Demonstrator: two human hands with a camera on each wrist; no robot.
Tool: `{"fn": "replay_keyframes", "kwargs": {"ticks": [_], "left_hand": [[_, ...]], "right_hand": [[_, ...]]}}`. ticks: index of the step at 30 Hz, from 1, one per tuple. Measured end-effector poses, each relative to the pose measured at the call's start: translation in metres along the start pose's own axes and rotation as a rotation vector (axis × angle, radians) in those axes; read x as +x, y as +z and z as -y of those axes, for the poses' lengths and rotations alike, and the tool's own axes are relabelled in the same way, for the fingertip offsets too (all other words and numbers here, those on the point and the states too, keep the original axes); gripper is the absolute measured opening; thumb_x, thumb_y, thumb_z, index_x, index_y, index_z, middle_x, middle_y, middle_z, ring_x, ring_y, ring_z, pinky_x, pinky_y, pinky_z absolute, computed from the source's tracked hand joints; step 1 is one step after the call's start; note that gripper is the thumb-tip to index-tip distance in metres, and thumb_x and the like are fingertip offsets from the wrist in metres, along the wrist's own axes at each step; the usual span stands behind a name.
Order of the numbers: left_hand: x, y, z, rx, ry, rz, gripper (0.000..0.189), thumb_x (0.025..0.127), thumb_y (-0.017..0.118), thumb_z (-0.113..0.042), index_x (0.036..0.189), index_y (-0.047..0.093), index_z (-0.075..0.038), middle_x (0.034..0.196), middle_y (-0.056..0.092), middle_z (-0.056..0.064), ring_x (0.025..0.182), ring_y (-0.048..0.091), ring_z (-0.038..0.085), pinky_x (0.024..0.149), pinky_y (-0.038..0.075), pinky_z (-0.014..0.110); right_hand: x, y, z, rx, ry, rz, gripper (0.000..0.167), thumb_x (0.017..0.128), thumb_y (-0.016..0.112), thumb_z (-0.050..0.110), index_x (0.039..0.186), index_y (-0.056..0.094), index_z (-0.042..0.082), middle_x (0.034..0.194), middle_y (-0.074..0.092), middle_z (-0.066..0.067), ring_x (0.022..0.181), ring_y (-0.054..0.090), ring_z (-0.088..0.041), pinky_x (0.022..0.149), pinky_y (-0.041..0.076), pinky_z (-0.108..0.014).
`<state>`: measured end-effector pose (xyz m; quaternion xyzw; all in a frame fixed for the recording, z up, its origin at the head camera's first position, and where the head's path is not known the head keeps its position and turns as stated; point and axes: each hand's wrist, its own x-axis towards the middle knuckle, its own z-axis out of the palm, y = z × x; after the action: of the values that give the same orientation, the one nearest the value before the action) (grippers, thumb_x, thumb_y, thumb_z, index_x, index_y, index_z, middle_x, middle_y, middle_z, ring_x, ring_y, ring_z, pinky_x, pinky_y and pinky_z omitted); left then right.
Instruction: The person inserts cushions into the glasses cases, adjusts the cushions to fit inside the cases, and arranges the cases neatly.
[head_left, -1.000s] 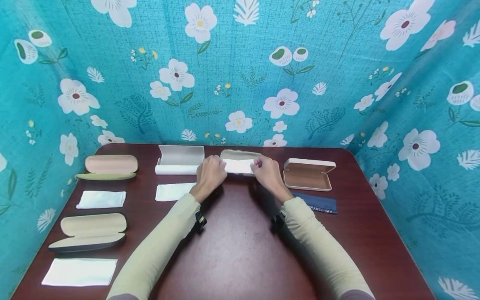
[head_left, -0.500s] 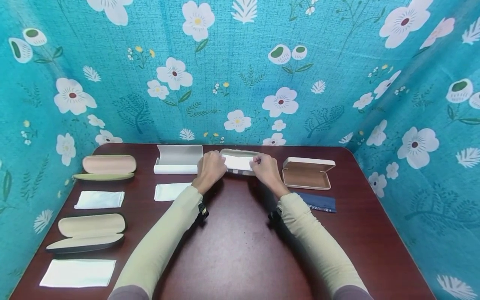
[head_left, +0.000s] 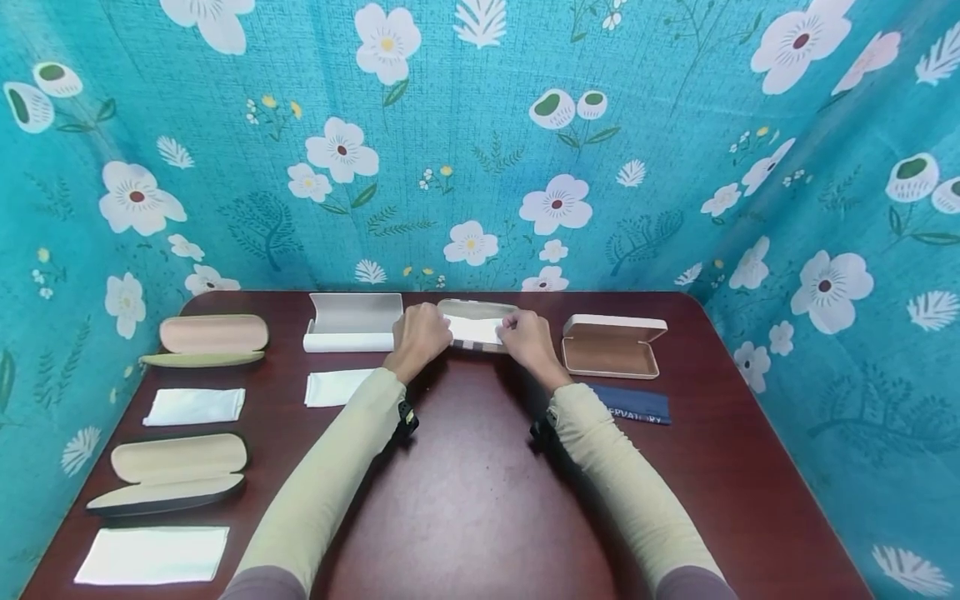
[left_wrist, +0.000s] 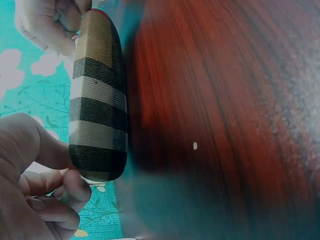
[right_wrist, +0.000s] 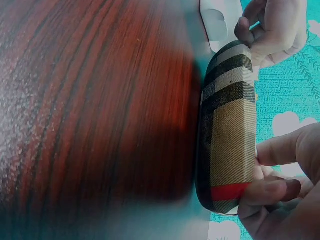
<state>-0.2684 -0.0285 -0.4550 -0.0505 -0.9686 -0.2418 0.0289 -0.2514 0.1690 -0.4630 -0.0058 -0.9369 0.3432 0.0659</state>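
A person's left hand [head_left: 422,335] and right hand [head_left: 528,336] pinch opposite ends of a white cloth [head_left: 475,330] over an open plaid case [left_wrist: 98,107] just above the center of the head view. The cloth stretches between the curled fingers, across the case's mouth; whether it touches the case floor cannot be told. In the left wrist view, the left hand's fingertips sit at the case's lower end, at lower left; in the right wrist view, the right hand's thumb and forefinger meet beside the case's edge, at lower right. Elsewhere on the dark red table [head_left: 480,500], a white case [head_left: 352,342] stands open left of center, a brown-lined case [head_left: 611,358] right of center, with a blue cloth [head_left: 641,406] below it.
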Motion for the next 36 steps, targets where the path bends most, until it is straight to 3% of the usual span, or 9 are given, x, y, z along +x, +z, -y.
{"fn": "replay_keyframes", "kwargs": {"ticks": [4,14,20,29,33,36], "left_hand": [[0.002,0.001,0.003,-0.024,-0.008,0.007,0.047,0.092,0.062,-0.019,0.051,0.039,-0.016,0.055,0.03,-0.004,0.058,0.043,0.019,0.051,0.04,0.036],[0.005,0.003,0.008,-0.03,-0.049,0.076,0.044,0.089,0.061,-0.014,0.049,0.041,-0.016,0.052,0.034,-0.004,0.058,0.042,0.018,0.05,0.036,0.033],[0.0,0.005,0.01,-0.027,-0.026,0.101,0.047,0.091,0.068,-0.018,0.048,0.049,-0.015,0.049,0.04,-0.004,0.057,0.046,0.018,0.052,0.038,0.032],[-0.004,0.009,0.012,-0.008,0.013,0.054,0.053,0.089,0.068,-0.015,0.048,0.035,-0.016,0.051,0.025,-0.007,0.054,0.029,0.013,0.047,0.026,0.03],[-0.005,0.011,0.013,-0.019,0.03,0.019,0.048,0.09,0.068,-0.015,0.052,0.04,-0.015,0.055,0.032,-0.004,0.055,0.036,0.015,0.048,0.029,0.031],[-0.006,0.012,0.014,-0.026,0.033,-0.022,0.036,0.091,0.067,-0.014,0.06,0.048,-0.014,0.064,0.046,-0.001,0.061,0.048,0.018,0.052,0.037,0.033]], "right_hand": [[0.002,0.001,-0.001,-0.031,0.005,0.019,0.021,0.088,0.066,0.013,0.068,0.06,0.01,0.062,0.05,0.002,0.067,0.052,-0.02,0.062,0.039,-0.03],[0.001,0.0,0.003,-0.106,0.11,0.092,0.024,0.088,0.069,0.021,0.067,0.061,0.015,0.065,0.055,0.001,0.07,0.057,-0.022,0.057,0.04,-0.034],[0.0,0.003,0.004,-0.182,0.148,0.162,0.018,0.088,0.069,0.02,0.071,0.068,0.015,0.07,0.063,-0.002,0.073,0.06,-0.023,0.06,0.043,-0.036],[-0.001,0.007,0.004,-0.267,0.138,0.197,0.02,0.09,0.069,0.027,0.072,0.067,0.017,0.071,0.062,0.0,0.07,0.059,-0.021,0.062,0.042,-0.037],[-0.003,0.008,0.004,-0.275,0.141,0.171,0.023,0.09,0.069,0.031,0.072,0.067,0.018,0.071,0.064,0.0,0.072,0.06,-0.022,0.065,0.045,-0.04],[-0.004,0.008,0.005,-0.266,0.133,0.132,0.022,0.091,0.07,0.034,0.075,0.069,0.019,0.076,0.067,-0.001,0.076,0.063,-0.024,0.07,0.049,-0.044]]}}
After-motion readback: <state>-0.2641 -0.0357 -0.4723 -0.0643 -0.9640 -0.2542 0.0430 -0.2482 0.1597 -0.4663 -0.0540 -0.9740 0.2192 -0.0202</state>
